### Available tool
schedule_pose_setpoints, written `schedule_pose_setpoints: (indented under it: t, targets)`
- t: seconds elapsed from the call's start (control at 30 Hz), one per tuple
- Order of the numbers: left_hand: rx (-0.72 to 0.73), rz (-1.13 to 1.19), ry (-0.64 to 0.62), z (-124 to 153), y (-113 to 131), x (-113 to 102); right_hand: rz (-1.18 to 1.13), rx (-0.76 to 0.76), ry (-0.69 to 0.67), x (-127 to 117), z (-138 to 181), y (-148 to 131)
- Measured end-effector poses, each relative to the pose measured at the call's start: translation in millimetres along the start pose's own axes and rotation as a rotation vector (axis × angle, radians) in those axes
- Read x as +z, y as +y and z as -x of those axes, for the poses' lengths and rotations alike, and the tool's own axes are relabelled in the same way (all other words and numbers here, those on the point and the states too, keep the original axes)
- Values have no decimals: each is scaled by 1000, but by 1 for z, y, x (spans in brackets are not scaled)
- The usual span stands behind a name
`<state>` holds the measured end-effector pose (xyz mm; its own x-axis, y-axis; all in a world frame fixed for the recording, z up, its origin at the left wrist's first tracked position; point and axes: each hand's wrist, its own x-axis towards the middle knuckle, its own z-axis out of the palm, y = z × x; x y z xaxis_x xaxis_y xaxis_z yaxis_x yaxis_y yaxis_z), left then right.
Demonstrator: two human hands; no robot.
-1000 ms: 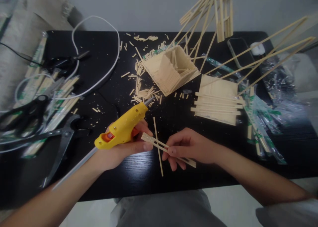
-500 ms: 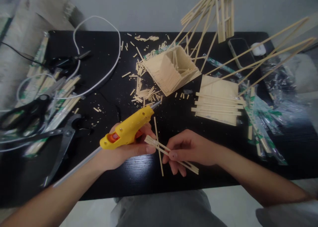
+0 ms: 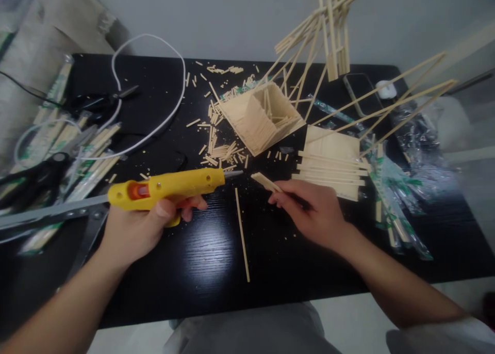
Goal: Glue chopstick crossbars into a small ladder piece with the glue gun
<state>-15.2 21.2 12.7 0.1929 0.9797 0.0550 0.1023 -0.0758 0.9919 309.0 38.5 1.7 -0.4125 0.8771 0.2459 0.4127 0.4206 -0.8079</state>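
The left hand (image 3: pixel 135 230) gripped the yellow glue gun (image 3: pixel 166 187), holding it level above the black counter (image 3: pixel 294 271), with its nozzle (image 3: pixel 234 173) pointing right. The right hand (image 3: pixel 313 209) was closed on a few sticks (image 3: pixel 265 181), pinched between thumb and fingers; their pale ends angled up toward the nozzle, near it but not touching. The rest of them was hidden by the hand. A lone stick (image 3: pixel 242 235) lay on the counter between the two hands.

Behind the nozzle were scattered offcuts (image 3: pixel 222 150), and beyond the sticks stood an open wooden box (image 3: pixel 266 129) on a square base. To its right, beside the right hand, lay a panel (image 3: pixel 336 137) with several strips (image 3: pixel 330 173) across it. Clear wrappers (image 3: pixel 410 199) were strewn farther right, with a phone (image 3: pixel 361 93) near the back edge. On the left, black scissors (image 3: pixel 42 176) lay against wrapped packets (image 3: pixel 93 176), and a white cable (image 3: pixel 174 114) looped behind.
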Motion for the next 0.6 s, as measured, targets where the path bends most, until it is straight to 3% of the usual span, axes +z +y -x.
schedule_pose_setpoints:
  t: [0.2, 0.6]
  targets:
    - [95, -37, 2, -3, 4, 7, 140, -73, 67, 5, 3, 4]
    - [120, -121, -39, -7, 6, 9, 134, -198, 76, 7, 1, 8]
